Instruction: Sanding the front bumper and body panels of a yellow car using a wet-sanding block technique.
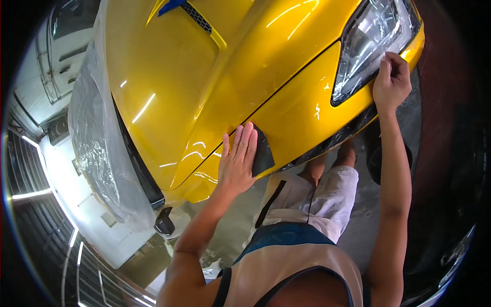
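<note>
My left hand (237,165) lies on the glossy yellow car's front panel (291,112), its fingers stretched out along the surface. A dark grey, thin sheet (263,155), which looks like sandpaper, shows beside and partly beneath the fingers; the thumb is hidden. Over by the lower corner of the clear headlight (368,46), my right hand (393,84) is closed, with thumb and forefinger together and the other fingers curled. Whatever is in that pinch, if anything, is too small to make out.
Clear plastic sheeting (94,148) drapes along the car's left side. A vent with blue tape (171,6) sits on the yellow hood (169,66). A dark bumper edge (330,144) runs in front of my legs, and a small black part (164,222) is at lower left.
</note>
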### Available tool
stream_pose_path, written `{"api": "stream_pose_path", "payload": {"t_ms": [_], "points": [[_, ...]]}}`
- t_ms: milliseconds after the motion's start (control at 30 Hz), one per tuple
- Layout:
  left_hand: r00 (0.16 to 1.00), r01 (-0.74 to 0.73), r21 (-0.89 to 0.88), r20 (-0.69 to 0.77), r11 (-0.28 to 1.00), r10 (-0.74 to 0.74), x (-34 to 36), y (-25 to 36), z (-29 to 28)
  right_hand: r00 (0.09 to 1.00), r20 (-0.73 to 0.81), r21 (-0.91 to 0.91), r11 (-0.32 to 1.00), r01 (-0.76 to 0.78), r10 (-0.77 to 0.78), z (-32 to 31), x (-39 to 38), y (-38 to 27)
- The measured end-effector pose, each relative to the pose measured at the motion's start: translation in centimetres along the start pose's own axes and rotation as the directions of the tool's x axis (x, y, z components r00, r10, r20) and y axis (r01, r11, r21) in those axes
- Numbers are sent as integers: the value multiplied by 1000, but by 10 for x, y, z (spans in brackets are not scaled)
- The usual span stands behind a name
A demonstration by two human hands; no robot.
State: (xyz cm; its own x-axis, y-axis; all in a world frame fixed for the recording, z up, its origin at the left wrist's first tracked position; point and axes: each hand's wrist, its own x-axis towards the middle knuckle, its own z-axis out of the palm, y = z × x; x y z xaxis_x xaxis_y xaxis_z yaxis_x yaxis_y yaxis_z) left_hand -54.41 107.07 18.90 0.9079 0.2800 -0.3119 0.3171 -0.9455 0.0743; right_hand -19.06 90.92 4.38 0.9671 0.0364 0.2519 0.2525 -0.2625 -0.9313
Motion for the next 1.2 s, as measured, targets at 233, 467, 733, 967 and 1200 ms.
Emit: {"api": "stream_pose_path", "payload": {"t_ms": [233,467,733,967,1200], "points": [[975,-168,-74,-161,983,154,117,41,-15,999,31,-8,999,36,-35,6,0,-1],[996,71,-61,-53,996,-74,-1,1,3,998,19,-167,984,63,-61,4,7,-8],[956,-160,-33,-256,987,146,143,64,-12,999,33,-191,981,34,-28,1,6,-2],[993,-69,-80,-101,994,61,20,43,17,1000,-9,-73,997,-1,1,-5,5,4],[935,-301,25,-188,953,300,163,61,-17,999,-30,3,1000,25,-25,12,-1,-7]]}}
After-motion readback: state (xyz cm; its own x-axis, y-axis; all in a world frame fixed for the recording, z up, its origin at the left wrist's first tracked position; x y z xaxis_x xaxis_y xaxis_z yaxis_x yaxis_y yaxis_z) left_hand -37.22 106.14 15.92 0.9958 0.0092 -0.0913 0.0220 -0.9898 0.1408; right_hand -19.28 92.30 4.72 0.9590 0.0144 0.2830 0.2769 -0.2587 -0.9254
